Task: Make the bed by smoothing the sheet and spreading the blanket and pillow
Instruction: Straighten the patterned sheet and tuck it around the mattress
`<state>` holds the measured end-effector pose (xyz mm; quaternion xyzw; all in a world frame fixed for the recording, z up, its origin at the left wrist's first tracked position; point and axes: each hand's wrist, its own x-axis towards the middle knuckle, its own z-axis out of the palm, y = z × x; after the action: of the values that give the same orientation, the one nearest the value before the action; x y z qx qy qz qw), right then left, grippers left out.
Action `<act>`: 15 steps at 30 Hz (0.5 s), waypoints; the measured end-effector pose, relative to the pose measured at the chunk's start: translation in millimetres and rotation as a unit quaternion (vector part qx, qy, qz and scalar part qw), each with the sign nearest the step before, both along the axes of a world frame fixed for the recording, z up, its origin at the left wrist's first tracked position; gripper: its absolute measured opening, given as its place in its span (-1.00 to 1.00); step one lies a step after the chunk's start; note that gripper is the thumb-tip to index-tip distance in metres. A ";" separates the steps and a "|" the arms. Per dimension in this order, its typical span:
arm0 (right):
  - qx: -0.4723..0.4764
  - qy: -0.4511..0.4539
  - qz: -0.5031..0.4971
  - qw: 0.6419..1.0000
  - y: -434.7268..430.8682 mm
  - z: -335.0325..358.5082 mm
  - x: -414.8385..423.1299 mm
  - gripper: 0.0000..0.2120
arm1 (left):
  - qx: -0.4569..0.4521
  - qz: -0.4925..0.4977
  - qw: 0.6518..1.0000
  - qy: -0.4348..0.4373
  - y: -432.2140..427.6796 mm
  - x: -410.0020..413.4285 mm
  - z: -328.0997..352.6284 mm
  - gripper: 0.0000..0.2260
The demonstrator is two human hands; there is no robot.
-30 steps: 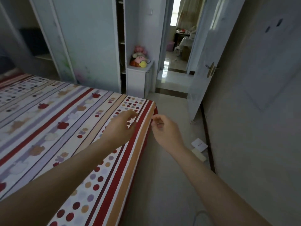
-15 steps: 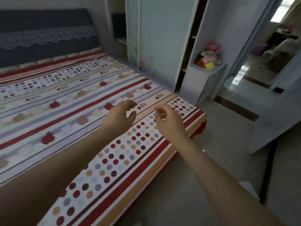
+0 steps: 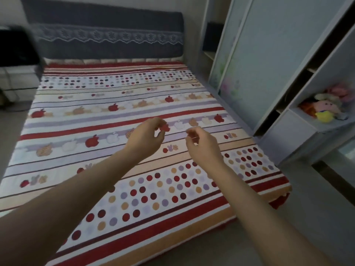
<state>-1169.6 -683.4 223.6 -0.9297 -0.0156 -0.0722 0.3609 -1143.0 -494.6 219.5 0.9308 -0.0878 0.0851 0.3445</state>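
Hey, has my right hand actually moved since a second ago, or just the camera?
Yes. Against the sheet, the right hand went from beyond its foot-end edge, over the floor, to over its apple stripes, toward the headboard.

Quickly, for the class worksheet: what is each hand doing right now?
Left hand: open, fingers loosely curled, holding nothing.
Right hand: fingers curled together; whether they pinch anything cannot be told.
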 end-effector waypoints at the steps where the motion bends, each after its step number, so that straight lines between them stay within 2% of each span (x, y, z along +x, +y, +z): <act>1: -0.001 -0.001 0.014 1.000 -2.5 2.8 11.3 -0.74 | -0.001 0.018 1.000 0.001 -2.8 5.3 2.9 -0.72; 15: 0.000 0.011 0.216 0.976 -80.1 -20.0 94.0 -0.74 | 0.017 0.223 0.974 0.016 -93.2 13.7 -13.7 -0.71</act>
<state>-1075.6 -763.4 203.6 -0.9049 -0.2120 0.0180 0.3685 -1129.3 -587.8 205.8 0.9337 0.1265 0.1438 0.3026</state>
